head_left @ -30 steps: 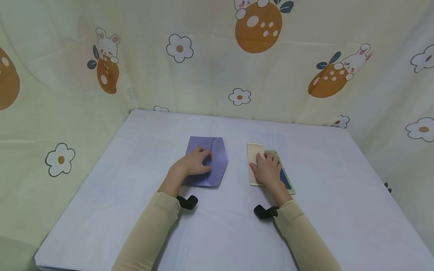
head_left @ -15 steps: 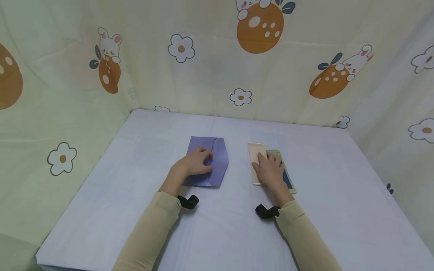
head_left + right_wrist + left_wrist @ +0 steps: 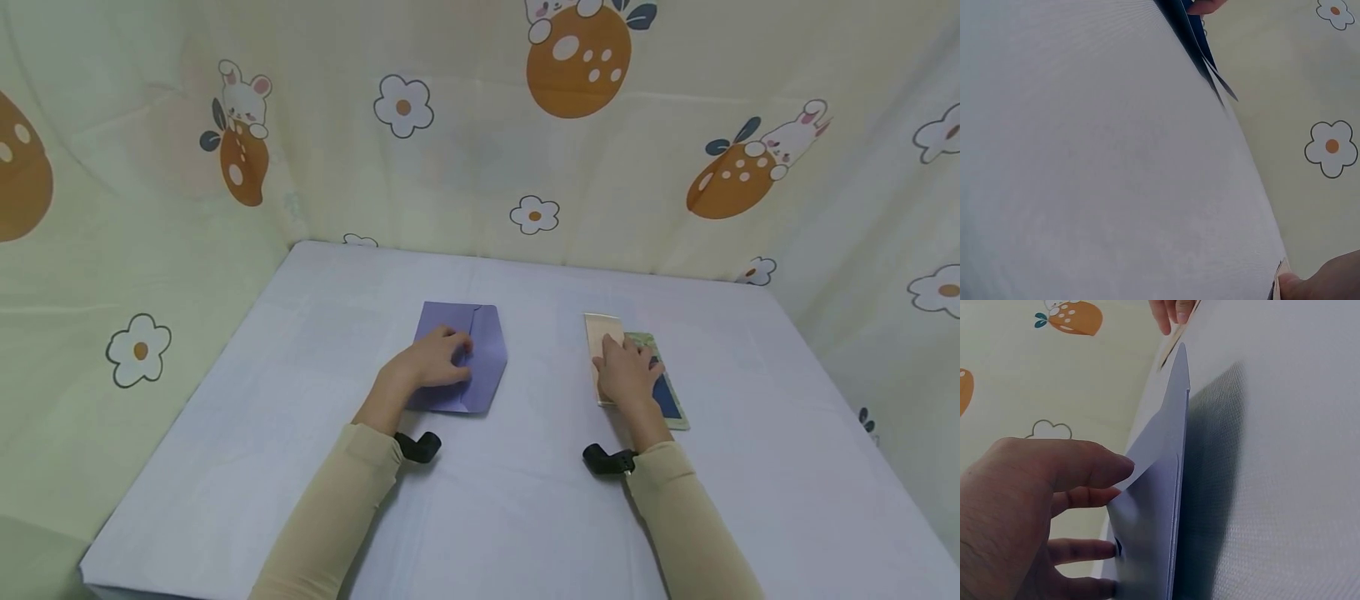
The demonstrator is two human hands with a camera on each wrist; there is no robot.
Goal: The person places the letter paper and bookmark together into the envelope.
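A purple envelope (image 3: 489,354), its pointed flap to the right, lies left of the table's middle. My left hand (image 3: 431,358) rests on it with fingers and thumb spread; in the left wrist view the fingertips touch the envelope (image 3: 1147,506) along its pocket edge. On the right, a narrow cream, card-like piece (image 3: 602,323) partly overlaps a green-bordered card (image 3: 670,400) with a dark blue middle. My right hand (image 3: 628,371) presses on both, fingers extended, thumb at the cream piece's left edge. Much of both pieces is hidden under the hand.
White cloth covers the table (image 3: 337,292). A pale curtain (image 3: 457,175) printed with flowers and rabbits hangs behind it and at the sides. Black wrist mounts (image 3: 611,460) sit at both cuffs.
My right hand has slid right across the table, and the cream piece and green-bordered card have moved with it. The left hand and envelope have stayed in place.
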